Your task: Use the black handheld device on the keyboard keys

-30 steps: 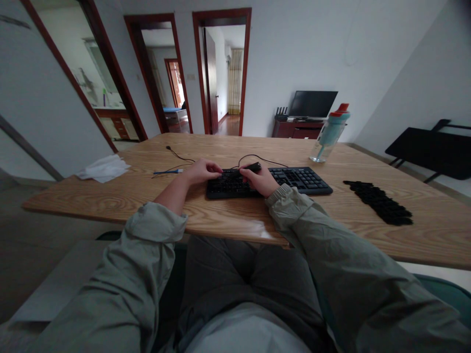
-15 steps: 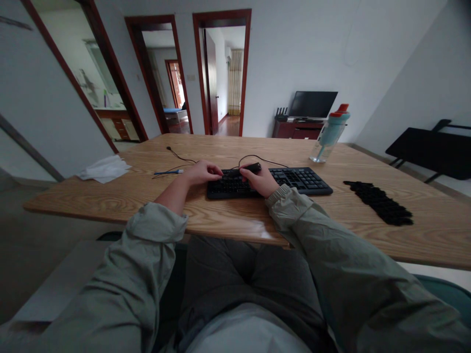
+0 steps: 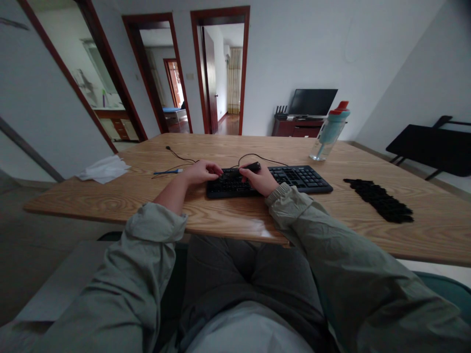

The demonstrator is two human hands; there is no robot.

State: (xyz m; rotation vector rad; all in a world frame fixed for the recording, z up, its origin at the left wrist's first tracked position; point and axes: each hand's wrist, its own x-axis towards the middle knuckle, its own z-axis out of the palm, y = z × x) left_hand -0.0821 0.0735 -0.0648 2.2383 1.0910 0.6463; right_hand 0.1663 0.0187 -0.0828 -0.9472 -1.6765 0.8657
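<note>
The left hand (image 3: 201, 171) is resting, fingers curled, on the left end of the flat black plastic keyboard (image 3: 294, 179) lying on the wooden table (image 3: 110, 196), while the right hand (image 3: 259, 180) is gripping a small dark tool (image 3: 246, 169) over its keys.

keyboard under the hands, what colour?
Black, keys and frame alike; the keyboard shows in the head view.

The setting is a room in a private home. Indicators: a long light-wood table (image 3: 228, 142); white plastered walls; three dark red wooden door frames (image 3: 220, 68) opening onto further rooms, one showing a bed with blue bedding (image 3: 175, 113), another a curtained window (image 3: 234, 81); a black flat-screen television (image 3: 312, 103) on a low dark red cabinet (image 3: 296, 128); a black folding table (image 3: 430, 149) by the right wall.
</note>
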